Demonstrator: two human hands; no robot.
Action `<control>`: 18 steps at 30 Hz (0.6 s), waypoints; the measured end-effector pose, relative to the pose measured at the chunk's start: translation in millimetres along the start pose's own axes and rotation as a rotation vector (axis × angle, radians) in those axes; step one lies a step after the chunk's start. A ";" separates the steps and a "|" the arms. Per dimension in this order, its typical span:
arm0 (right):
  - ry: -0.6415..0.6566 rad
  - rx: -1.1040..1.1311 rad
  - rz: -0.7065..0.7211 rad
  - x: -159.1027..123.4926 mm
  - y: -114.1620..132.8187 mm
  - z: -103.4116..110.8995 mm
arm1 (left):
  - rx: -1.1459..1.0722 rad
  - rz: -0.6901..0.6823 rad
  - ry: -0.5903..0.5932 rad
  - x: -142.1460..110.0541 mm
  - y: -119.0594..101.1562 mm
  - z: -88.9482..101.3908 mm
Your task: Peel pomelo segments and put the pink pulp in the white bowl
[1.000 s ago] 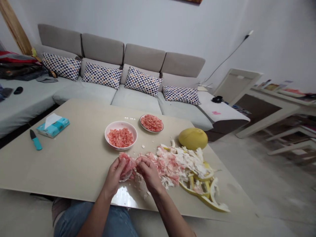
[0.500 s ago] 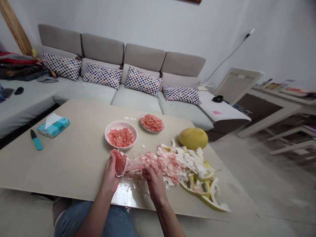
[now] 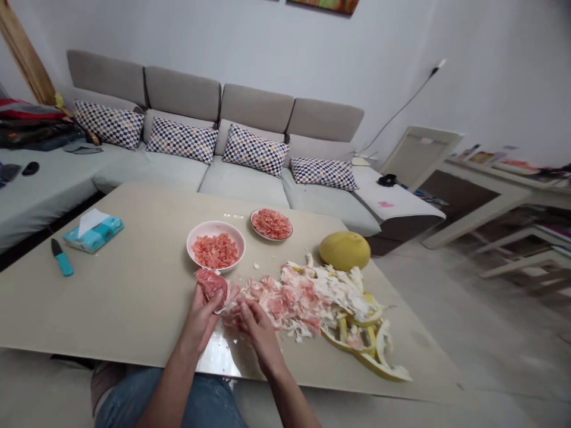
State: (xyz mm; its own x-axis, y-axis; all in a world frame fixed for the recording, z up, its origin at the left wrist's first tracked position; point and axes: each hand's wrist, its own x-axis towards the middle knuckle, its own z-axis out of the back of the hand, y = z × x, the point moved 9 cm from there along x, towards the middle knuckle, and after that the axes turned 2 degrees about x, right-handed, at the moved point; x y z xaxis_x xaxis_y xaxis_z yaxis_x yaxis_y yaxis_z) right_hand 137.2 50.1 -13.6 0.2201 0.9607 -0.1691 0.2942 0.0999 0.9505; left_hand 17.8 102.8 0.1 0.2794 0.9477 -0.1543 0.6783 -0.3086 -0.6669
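My left hand (image 3: 200, 318) is closed around a red pomelo segment (image 3: 211, 288), its thumb pressed over the lower side. A pale pink flap of membrane (image 3: 231, 293) hangs off the segment's right side. My right hand (image 3: 256, 327) is at that flap with fingers curled and pinched on it; the fingertips are partly hidden. Just beyond the segment stands a pink-white bowl (image 3: 191, 252) of loose red pomelo pulp (image 3: 216, 250). To the right of my hands lies a heap of torn membrane and white pith (image 3: 294, 297).
Farther back is a dark-rimmed plate (image 3: 253, 227) of pulp. A whole yellow pomelo (image 3: 345, 250) sits behind cut rind (image 3: 388, 364) at the right. On the left lie a tissue pack (image 3: 99, 236) and a teal-handled knife (image 3: 62, 259). A sofa (image 3: 243, 183) borders the table's far side.
My right hand has come left and closer to the segment. The membrane strip that was stretched between my hands is now short and slack. The segment has tilted in my left hand.
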 end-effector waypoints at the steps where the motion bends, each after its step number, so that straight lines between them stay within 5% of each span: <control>1: 0.035 -0.021 -0.003 0.2 -2.9 -6.4 | 0.005 0.003 0.005 -0.2 0.8 -0.9; 6: 0.020 -0.075 0.057 8.4 2.8 -18.6 | 0.048 -0.021 -0.022 -1.1 0.5 -0.8; 18: -0.220 -0.217 0.327 9.8 47.3 14.9 | 0.126 0.039 -0.040 -6.5 -3.2 -5.7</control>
State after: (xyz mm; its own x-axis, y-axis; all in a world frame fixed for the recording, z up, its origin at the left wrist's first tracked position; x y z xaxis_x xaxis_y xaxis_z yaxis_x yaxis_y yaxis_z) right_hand 167.1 60.5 25.7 0.4682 0.8754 0.1204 -0.0206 -0.1254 0.9919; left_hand 17.7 97.2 7.4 0.2751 0.9385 -0.2088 0.5761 -0.3348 -0.7457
